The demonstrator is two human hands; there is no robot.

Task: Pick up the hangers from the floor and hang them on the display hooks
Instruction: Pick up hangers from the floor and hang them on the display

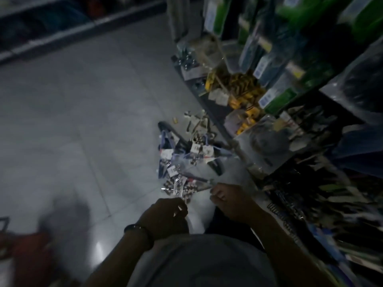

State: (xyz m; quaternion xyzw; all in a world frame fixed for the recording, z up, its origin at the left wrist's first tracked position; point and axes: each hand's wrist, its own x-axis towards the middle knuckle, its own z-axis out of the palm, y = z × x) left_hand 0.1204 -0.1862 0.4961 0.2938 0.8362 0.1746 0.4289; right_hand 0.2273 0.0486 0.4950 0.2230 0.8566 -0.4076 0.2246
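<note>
Though the head view is blurred, a heap of blue-and-black tagged hangers (186,162) lies on the grey tiled floor (93,112) beside the stocked display rack (290,125). The left hand (165,213) and right hand (230,200) meet its near edge with fingers curled; whether they grip anything cannot be told.

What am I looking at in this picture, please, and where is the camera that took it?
There is no machine here: a person works bare-handed. The one picture comes from a wide-angle camera worn on the head, looking down, hence the bent edges. The left hand, with a dark wristband, and the right hand reach in from below. On the tiled floor lies a pile of hangers with white tags, beside shelves of packaged goods. Both hands' fingers curl at the pile's near edge, perhaps gripping a bundle, but the dim, blurred picture leaves that uncertain.
</note>
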